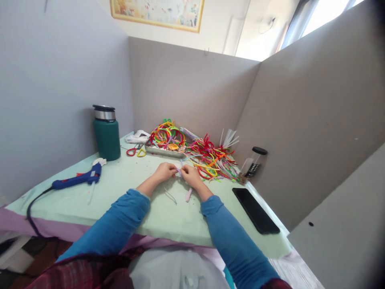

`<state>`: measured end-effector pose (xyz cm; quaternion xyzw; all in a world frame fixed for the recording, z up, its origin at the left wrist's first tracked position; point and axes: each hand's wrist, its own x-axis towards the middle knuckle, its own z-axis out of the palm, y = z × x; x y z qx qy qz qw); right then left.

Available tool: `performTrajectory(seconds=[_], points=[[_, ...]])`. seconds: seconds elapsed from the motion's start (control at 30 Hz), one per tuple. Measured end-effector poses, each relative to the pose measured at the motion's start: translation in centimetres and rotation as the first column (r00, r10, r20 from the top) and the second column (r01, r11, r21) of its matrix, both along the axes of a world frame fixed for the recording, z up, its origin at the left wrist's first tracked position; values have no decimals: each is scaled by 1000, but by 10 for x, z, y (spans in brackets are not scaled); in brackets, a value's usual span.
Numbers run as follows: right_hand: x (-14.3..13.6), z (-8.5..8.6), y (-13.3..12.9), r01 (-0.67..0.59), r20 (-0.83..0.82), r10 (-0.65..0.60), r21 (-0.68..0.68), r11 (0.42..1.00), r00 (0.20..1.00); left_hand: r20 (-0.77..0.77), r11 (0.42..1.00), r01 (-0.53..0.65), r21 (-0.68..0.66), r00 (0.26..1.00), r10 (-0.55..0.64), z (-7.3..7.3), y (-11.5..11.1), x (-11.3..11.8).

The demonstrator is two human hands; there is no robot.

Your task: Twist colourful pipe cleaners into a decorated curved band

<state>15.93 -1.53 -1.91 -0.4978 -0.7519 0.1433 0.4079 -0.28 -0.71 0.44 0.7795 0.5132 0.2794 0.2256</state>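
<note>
My left hand (165, 171) and my right hand (190, 175) meet near the middle of the table, both with fingers pinched on a small light purple strip (179, 171). Its upper end sticks up between the fingertips. Just below my right hand lies a short pink piece (188, 195) on the pale green cloth (168, 220). A thin grey wire-like strand (171, 195) rests below my left hand. Behind the hands, a metal tray (164, 151) holds colourful pipe cleaners (168, 134), and a larger tangled pile (210, 156) spreads to its right.
A blue glue gun (76, 179) with a black cord lies at the left, before a green bottle (107, 138). Red-handled (131, 152) and yellow-handled scissors (141, 153) lie beside the tray. At right are a black phone (255, 210) and a clear black-lidded container (255, 162). Grey partitions (192, 80) surround the table.
</note>
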Motion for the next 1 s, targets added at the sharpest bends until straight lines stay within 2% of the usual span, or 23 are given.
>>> performTrajectory(seconds=[0.8,1.0], points=[[0,-1,1,14,9,-14,-4,1000,1000,-45,1000,10,25,999,-9,-2,2,1],[0,-1,2,17,20,-17,4,1000,1000,-6,1000,20,0,1000,-20,-1,1,1]])
